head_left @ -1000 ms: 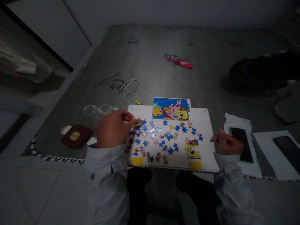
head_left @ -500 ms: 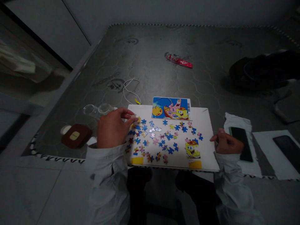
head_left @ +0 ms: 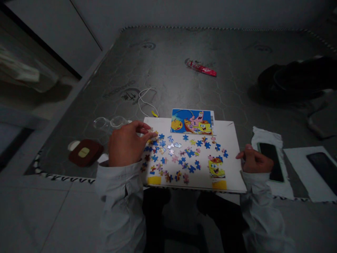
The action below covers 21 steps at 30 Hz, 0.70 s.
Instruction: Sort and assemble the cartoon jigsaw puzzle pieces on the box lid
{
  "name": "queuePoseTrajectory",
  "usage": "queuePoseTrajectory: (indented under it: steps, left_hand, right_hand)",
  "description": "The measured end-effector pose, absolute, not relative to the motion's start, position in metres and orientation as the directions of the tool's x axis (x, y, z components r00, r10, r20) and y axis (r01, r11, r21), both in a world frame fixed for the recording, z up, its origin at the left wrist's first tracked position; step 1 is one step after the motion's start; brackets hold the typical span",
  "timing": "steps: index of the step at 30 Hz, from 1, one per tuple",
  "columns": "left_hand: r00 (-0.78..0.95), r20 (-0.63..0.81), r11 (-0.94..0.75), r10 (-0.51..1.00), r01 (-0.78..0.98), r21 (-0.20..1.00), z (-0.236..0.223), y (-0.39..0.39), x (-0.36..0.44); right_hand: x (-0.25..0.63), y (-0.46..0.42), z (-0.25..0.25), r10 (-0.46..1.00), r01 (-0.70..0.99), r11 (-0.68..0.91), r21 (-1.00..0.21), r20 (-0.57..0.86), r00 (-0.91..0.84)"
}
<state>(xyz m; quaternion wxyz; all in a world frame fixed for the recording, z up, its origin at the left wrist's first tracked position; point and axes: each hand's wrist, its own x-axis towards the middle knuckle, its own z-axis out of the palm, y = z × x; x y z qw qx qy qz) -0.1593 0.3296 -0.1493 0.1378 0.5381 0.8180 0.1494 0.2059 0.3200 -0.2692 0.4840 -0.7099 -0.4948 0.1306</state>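
Observation:
A white board (head_left: pixel 229 140) rests on my lap with several loose jigsaw pieces (head_left: pixel 181 154) scattered on it, mostly blue. A small joined yellow cartoon section (head_left: pixel 216 168) lies at the lower right. A colourful reference picture (head_left: pixel 192 122) sits at the board's far edge. My left hand (head_left: pixel 126 142) hovers over the board's upper left corner, fingertips pinched on a small puzzle piece (head_left: pixel 151 130). My right hand (head_left: pixel 254 161) curls around the board's right edge, holding it.
The board overlaps a dark mattress (head_left: pixel 200 63). On the mattress lie a red wrapper (head_left: pixel 201 68), a white cable (head_left: pixel 146 100), clear glasses (head_left: pixel 109 123), a brown case (head_left: pixel 85 153), dark clothing (head_left: pixel 295 79), and two phones (head_left: pixel 271 160) (head_left: pixel 322 167) on white paper.
My left hand's fingertips have drawn back slightly and lifted a small piece from the cluster at the upper left. My right hand has stayed on the board's edge.

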Motion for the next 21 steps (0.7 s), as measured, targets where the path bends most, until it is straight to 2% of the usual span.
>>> queuePoseTrajectory:
  steps: [13, 21]
  left_hand:
    - [-0.406, -0.103, 0.412, 0.908, 0.825, 0.386, -0.144, 0.330, -0.155]
    - [-0.399, -0.082, 0.399, 0.913, 0.834, 0.380, -0.146, 0.330, -0.156]
  right_hand:
    - [0.203, 0.320, -0.264, 0.839, 0.608, -0.036, -0.793, 0.307, 0.450]
    - [0.215, 0.323, -0.271, 0.867, 0.603, -0.058, -0.795, 0.259, 0.425]
